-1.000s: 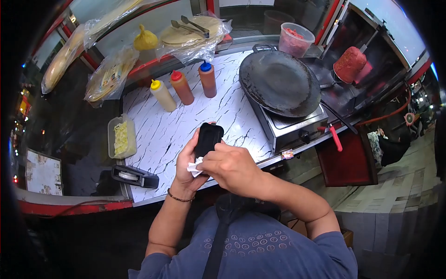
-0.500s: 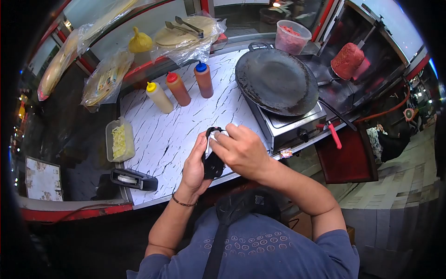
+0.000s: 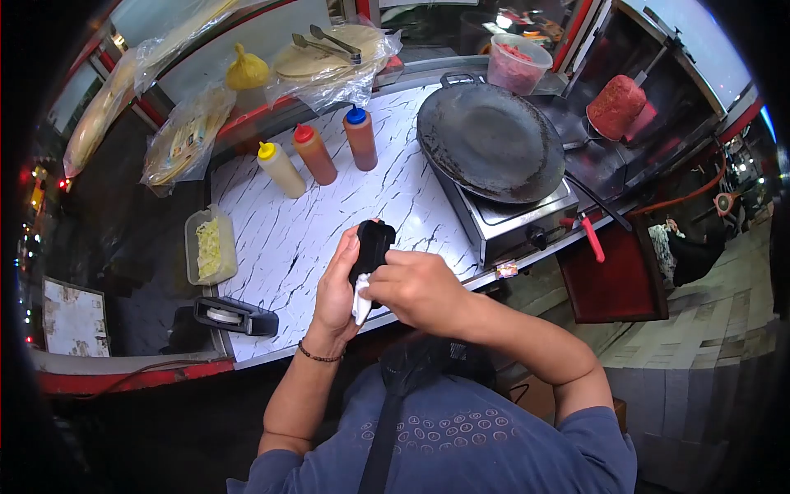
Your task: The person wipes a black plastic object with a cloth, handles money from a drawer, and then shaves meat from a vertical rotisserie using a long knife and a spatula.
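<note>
My left hand [image 3: 332, 288] is wrapped round a small black hollow object [image 3: 375, 244], probably plastic, whose exact kind I cannot make out. It is tilted up over the front edge of the counter. Pinched in my right hand [image 3: 421, 288] is a crumpled white tissue [image 3: 361, 303], pressed against the lower part of the black object. My right fingers partly cover both things.
Sauce bottles with yellow [image 3: 281, 170], red [image 3: 315, 155] and blue [image 3: 360, 138] caps stand on the marbled counter [image 3: 288, 239]. A griddle pan [image 3: 491, 144] sits on a stove to the right. Leftward are a tub of shredded cabbage [image 3: 211, 247] and a tape dispenser [image 3: 236, 317].
My right hand has moved the tissue from the upper part of the black object down to its lower end. More of the object's hollow upper side shows now.
</note>
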Available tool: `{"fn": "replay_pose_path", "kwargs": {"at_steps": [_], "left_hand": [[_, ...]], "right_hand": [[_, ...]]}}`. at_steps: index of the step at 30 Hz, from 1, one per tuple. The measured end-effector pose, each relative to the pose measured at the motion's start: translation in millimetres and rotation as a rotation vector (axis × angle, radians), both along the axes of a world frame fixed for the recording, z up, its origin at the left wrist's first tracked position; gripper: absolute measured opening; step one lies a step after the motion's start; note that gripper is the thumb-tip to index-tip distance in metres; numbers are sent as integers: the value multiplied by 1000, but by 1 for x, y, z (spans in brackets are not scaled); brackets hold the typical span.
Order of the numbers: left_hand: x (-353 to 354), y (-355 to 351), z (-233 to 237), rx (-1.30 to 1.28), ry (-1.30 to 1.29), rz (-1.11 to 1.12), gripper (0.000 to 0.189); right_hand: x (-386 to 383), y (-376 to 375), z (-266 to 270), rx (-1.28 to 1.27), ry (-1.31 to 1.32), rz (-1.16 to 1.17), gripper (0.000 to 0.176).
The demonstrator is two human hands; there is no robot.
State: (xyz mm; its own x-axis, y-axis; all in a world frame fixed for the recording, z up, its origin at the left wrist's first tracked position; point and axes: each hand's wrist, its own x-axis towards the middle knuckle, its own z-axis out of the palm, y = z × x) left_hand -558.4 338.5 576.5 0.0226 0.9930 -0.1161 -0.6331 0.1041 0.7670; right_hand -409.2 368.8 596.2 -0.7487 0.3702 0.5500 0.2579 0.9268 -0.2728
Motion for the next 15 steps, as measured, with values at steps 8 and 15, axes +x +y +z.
{"fn": "replay_pose_path", "kwargs": {"at_steps": [8, 15], "left_hand": [[2, -1, 16, 77, 50, 4, 36], [7, -1, 4, 105, 147, 45, 33]], "right_hand": [[9, 19, 15, 194, 165, -135, 17], [-2, 16, 15, 383, -28, -323, 24]]}}
